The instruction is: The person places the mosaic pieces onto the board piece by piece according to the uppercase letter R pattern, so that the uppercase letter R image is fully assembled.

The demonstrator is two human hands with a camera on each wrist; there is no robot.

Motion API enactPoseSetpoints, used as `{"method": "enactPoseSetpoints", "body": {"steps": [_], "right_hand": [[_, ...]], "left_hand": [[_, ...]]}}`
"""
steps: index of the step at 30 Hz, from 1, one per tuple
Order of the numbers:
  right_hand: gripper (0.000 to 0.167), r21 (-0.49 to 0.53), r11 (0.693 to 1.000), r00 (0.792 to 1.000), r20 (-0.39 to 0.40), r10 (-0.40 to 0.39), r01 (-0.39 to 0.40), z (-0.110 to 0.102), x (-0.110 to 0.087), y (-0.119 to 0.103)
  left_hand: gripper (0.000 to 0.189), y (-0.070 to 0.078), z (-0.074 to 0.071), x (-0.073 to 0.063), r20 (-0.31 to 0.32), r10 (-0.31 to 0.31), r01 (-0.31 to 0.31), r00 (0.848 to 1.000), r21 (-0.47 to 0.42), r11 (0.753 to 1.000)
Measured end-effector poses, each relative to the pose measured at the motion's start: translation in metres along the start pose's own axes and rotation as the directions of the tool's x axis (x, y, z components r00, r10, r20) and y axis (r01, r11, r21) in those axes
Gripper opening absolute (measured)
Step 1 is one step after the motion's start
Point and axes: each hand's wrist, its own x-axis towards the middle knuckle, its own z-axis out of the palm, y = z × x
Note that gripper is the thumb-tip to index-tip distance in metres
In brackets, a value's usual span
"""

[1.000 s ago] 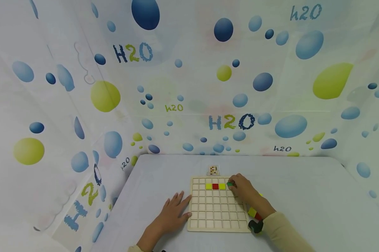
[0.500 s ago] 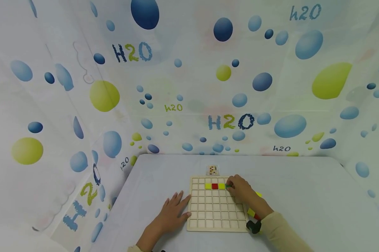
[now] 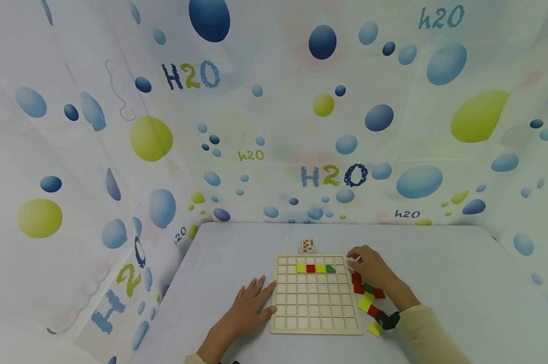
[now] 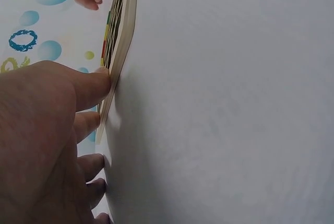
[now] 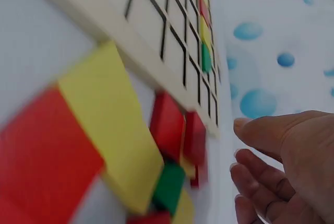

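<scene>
Wooden board [image 3: 316, 299]; left hand [image 3: 250, 312], fingers splayed, touching its edge; right hand [image 3: 369, 265], fingers loosely bent; tiles [image 3: 366, 302] partly hidden; card [image 3: 308, 245] unreadable.

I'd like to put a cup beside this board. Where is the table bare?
The table is bare right of the right forearm and between the left hand and the table's left edge. Behind the board, both sides of the small card are free too. It is crowded along the board's right side: loose tiles and the right hand.
</scene>
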Motion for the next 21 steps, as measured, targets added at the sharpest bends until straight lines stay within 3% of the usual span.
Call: {"method": "enactPoseSetpoints", "body": {"steps": [6,12,21], "right_hand": [[0.030,-0.021,0.994,0.993,0.054,0.104,-0.103,-0.015,-0.004,0.020],[0.024,-0.032,0.994,0.992,0.067,0.105,-0.103,-0.010,-0.004,0.029],[0.028,-0.021,0.995,0.991,0.087,0.100,-0.098,-0.011,-0.004,0.031]], "left_hand": [[0.067,0.000,0.000,0.000,0.003,-0.004,0.004,1.000,-0.013,1.000],[0.068,0.000,0.000,0.001,0.008,0.003,-0.003,1.000,-0.026,1.000],[0.067,0.004,-0.002,0.000,0.014,-0.008,0.009,1.000,-0.012,1.000]]}}
